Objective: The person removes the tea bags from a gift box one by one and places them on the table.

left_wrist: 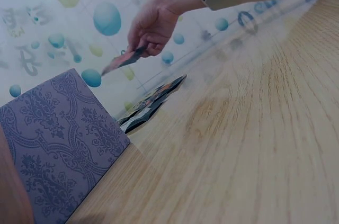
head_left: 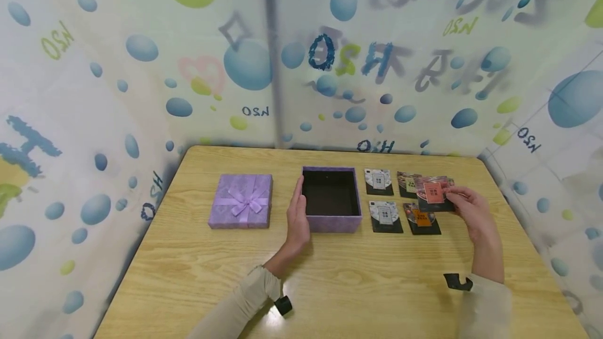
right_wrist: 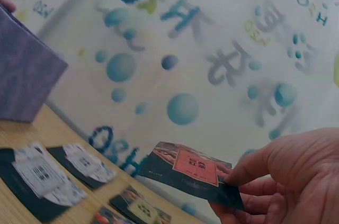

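I'm pinching a dark card (head_left: 434, 193) with a red label by its edge in my right hand (head_left: 473, 212), held in the air over four more cards (head_left: 385, 216) lying on the table, partly hiding the far right one. The print is too blurry to read. My left hand (head_left: 298, 215) lies flat, fingers straight, against the left wall of the open purple gift box (head_left: 332, 222). Its bowed lid (head_left: 241, 200) sits to the left. Wood-grain table (head_left: 330, 286), bubble-print curtains (head_left: 141, 67) all around.
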Available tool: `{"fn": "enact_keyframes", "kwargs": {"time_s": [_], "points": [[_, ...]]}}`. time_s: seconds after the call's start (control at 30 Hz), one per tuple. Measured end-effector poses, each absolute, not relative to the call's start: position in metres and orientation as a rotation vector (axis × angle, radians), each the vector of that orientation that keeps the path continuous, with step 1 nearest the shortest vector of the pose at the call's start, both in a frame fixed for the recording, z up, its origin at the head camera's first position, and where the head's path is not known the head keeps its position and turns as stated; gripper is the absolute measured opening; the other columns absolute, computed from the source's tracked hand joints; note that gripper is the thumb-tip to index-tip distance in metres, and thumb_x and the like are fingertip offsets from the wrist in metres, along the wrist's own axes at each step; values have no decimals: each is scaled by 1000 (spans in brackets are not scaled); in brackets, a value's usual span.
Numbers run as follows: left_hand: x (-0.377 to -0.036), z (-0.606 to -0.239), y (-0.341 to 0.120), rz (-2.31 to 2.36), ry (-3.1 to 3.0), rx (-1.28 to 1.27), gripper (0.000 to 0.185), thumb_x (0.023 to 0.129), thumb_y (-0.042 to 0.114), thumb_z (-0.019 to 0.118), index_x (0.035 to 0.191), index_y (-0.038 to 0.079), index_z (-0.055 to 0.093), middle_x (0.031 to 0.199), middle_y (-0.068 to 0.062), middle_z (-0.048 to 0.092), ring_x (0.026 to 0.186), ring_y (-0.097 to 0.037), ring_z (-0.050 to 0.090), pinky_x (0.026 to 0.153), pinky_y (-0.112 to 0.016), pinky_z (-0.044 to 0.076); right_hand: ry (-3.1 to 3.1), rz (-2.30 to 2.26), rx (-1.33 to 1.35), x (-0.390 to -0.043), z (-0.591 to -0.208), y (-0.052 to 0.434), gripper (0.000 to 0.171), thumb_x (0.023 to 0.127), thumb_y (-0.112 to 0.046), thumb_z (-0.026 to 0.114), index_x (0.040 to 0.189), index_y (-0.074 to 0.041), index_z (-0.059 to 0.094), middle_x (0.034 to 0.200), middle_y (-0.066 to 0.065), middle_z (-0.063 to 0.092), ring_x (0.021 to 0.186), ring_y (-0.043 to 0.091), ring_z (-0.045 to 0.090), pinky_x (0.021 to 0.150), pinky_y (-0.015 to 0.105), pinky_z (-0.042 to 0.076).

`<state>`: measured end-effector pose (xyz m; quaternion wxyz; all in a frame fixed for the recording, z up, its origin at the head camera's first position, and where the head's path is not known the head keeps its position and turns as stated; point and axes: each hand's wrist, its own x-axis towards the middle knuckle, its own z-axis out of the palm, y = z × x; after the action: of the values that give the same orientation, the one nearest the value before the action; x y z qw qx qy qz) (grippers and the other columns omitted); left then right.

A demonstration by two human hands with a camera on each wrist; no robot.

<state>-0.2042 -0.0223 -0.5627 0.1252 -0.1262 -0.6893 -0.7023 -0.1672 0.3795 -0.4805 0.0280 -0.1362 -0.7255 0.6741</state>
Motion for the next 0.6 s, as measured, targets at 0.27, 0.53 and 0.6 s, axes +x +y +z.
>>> {"fn": "enact_keyframes", "kwargs": {"time_s": [0.27,0.53,0.6], "points": [[-204,-563,-22,-2042,-2013,-362,51,115,15,28,166,11,28,172,-7,26,159,-22,19,126,-29,16,-2449,1824,-565,-161,-495,401,19,108,-22,57,117,-10,68,91,-27,62,82,-6,63,71,18,56],[-204,-561,-23,-2041,-2013,-379,52,114,11,27,166,9,26,172,-14,25,159,-22,19,126,-25,15,-2635,1579,-695,-157,-512,420,53,111,-27,49,142,16,48,131,22,56,82,-13,53,71,18,55],[-205,-561,-23,-2037,-2013,-379,52,114,11,27,166,8,26,172,-14,25,159,-22,19,126,-24,15,-2639,1584,-715,-156,-515,426,51,110,-26,50,140,15,51,125,16,61,82,-12,53,71,18,55]]}}
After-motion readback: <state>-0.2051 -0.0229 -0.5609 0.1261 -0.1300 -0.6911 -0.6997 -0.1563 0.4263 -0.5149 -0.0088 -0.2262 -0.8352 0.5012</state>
